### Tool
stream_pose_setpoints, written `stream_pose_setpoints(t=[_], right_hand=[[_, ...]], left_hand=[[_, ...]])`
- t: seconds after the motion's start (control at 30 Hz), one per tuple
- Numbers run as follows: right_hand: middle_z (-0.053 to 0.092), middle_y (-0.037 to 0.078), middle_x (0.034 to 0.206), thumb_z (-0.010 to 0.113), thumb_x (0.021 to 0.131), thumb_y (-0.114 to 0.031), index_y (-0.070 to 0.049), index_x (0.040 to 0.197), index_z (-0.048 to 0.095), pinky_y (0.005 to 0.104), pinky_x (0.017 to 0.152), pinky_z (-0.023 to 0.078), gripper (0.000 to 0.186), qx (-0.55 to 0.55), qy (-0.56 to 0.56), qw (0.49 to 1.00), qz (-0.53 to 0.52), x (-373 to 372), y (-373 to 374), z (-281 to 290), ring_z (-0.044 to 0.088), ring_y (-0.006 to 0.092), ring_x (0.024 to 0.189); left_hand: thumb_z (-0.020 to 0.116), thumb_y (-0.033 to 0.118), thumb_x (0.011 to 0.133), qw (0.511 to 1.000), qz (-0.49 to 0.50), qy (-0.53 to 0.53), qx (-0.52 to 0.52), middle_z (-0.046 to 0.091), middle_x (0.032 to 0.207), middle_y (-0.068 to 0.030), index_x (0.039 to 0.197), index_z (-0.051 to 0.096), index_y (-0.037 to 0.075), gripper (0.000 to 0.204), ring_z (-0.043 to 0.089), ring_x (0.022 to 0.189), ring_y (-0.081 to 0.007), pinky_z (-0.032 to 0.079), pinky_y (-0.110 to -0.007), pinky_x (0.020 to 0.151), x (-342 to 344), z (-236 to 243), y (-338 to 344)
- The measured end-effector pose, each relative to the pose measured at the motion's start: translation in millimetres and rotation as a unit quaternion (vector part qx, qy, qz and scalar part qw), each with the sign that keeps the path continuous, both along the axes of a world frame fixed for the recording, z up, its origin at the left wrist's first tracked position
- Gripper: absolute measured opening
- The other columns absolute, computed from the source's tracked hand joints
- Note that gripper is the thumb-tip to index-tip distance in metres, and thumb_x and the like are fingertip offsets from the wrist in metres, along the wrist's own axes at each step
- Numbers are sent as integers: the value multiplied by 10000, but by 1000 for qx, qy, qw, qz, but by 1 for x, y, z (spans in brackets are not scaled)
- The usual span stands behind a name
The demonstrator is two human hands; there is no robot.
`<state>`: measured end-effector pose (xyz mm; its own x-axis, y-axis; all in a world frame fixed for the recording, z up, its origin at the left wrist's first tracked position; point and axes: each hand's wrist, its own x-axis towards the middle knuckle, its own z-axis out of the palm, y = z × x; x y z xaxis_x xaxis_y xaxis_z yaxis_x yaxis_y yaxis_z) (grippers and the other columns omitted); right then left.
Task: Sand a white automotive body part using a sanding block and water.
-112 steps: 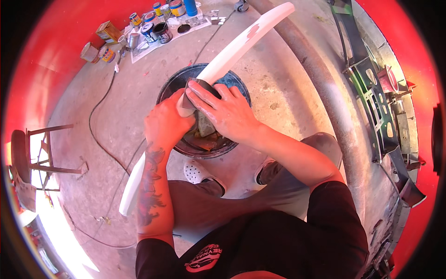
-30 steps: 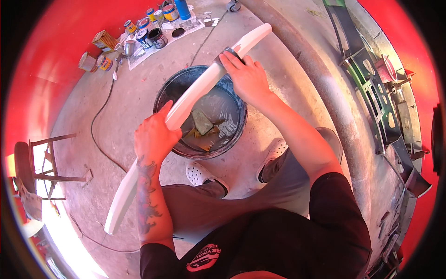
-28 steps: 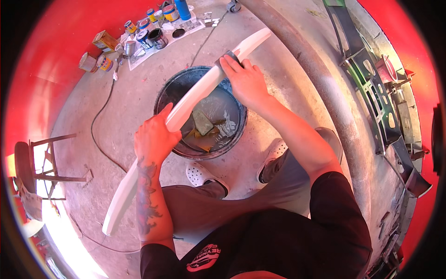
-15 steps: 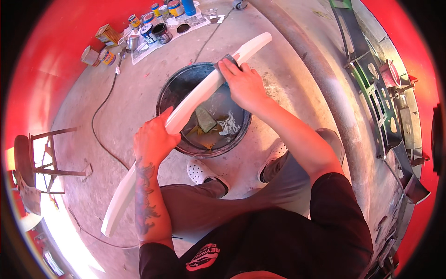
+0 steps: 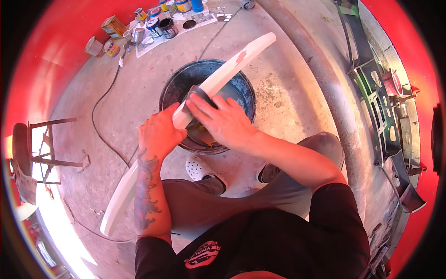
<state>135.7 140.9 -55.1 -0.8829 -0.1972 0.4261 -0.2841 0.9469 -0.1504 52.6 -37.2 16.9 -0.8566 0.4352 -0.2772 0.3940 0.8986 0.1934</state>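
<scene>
A long, slightly curved white strip [image 5: 227, 72], perhaps a vehicle trim piece, slants from lower left to upper right above a round dark basin [image 5: 250, 88]. My left hand [image 5: 160, 132] is closed around its middle. On the strip, just beyond that hand, my right hand [image 5: 225, 123] presses a dark piece of sandpaper [image 5: 195, 94] with its fingers laid across it. A reddish patch [image 5: 240, 56] shows near the strip's far end. Liquid lies in the basin, partly hidden by the strip and my hands.
Paint cans [image 5: 168, 29] stand on spread paper at the far left. A dark hose [image 5: 99, 104] runs over the concrete floor, and a stool-like frame [image 5: 51, 139] is at the left. Dark and green bumper parts [image 5: 374, 102] line the right side, beyond a floor ridge [image 5: 320, 76].
My right hand has slid the sandpaper down the strip toward my left hand, uncovering the reddish patch. My left hand keeps its hold.
</scene>
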Motion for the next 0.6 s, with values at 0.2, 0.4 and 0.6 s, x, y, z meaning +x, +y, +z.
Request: stream_pose_setpoints(t=[0.2,0.4,0.6], right_hand=[[536,45,1413,538,865,-137,-106,1400,523,416,777,519,536,15,-21,994,-104,-27,55,-11,578,267,1090],[537,26,1429,600,769,-66,-118,1383,543,407,805,534,619,-38,-7,998,-47,-11,16,-8,578,261,1071],[547,52,1422,550,872,-136,-109,1402,518,426,825,527,532,10,-33,985,-171,-40,85,-25,586,271,1100]], left_hand=[[736,235,717,1000,11,-1,17,741,1034,-138,1288,656,230,576,695,1011,-347,538,-456,886,3,3,2],[746,254,740,1000,-2,0,-1,738,1061,-158,1339,616,191,616,697,1011,-367,546,-473,885,3,-3,2],[746,253,745,1000,-14,9,3,738,1059,-158,1347,610,188,621,699,1006,-366,547,-474,888,2,0,8]])
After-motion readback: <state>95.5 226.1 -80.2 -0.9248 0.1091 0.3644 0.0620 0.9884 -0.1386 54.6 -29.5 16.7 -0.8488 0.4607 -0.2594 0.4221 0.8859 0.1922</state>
